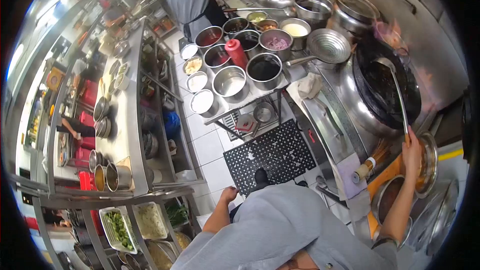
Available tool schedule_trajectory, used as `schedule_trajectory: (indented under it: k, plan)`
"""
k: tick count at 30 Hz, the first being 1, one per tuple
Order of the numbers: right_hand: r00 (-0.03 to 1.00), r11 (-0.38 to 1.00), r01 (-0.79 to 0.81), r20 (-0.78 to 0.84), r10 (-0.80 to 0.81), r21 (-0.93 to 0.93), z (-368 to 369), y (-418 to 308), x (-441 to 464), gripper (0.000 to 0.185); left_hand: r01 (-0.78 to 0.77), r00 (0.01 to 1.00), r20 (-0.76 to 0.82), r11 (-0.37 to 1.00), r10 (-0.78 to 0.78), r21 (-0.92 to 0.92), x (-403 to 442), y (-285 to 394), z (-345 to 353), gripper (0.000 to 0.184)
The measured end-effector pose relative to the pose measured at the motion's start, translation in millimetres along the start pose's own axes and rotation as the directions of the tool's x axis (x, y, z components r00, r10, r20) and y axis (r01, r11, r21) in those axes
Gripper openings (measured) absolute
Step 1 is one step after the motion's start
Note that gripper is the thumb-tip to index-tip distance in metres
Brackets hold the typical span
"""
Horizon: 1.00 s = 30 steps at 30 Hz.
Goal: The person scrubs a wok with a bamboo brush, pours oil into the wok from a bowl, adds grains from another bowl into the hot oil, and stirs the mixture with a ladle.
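My right hand (413, 154) is wrapped around the wooden end of a long-handled ladle (400, 92). The ladle's bowl rests inside a blackened wok (369, 82) on the range, over some dark contents. Flames lick up along the wok's far rim. Down by my side, my left hand (229, 194) is curled closed and nothing shows in it. A bundle-like bamboo brush (377, 157) lies just left of my right forearm, and a metal bowl (387, 197) sits under that forearm.
A stand of steel pots with sauces and a red squeeze bottle (236, 53) is ahead. A perforated strainer (328, 46) lies beside the wok. Another person (187, 0) works near a flaming wok. A black rubber mat (270, 155) covers the floor; a steel counter (125, 120) runs left.
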State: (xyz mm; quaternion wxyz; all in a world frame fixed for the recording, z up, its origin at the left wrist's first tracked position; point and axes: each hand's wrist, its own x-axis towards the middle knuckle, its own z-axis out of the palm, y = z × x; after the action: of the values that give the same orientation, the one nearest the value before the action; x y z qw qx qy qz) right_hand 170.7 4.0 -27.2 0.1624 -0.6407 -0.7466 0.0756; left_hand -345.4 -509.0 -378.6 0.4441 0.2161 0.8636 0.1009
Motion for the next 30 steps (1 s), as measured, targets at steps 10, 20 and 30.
schedule_trajectory:
  k: [10, 20, 30]
  plan:
    - [0.990, 0.989, -0.132, -0.062, 0.128, -0.070, 1.9, -9.9, 12.0, 0.060, 0.100, 0.981, 0.189, 0.961, -0.051, -0.260, 13.0, -25.4, 0.2, 0.027]
    - [0.987, 0.980, -0.161, 0.010, 0.163, -0.120, -42.4, -12.4, -56.9, 0.057, 0.111, 0.984, 0.166, 0.943, -0.060, -0.313, 54.5, -9.7, -19.8, 0.030]
    - [0.969, 0.966, -0.228, 0.066, 0.237, -0.122, -117.3, -35.5, -128.0, 0.057, 0.018, 0.970, 0.240, 0.971, 0.041, -0.240, 86.1, -9.2, -14.0, 0.035]
